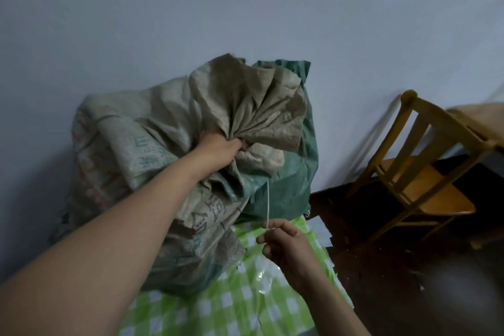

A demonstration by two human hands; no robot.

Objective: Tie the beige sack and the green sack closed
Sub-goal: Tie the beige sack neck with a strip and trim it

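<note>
The left hand (218, 148) and the right hand (283, 243) are bare. The left forearm (109, 240) and the right forearm (336, 305) are bare too, up to the near edge of the view. The left one looks wider, being closer to the camera.

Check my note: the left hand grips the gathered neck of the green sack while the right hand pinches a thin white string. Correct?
Not quite. The head view shows the left hand gripping the gathered neck of the beige sack; the green sack sits behind it. The right hand does pinch the thin white string.
</note>
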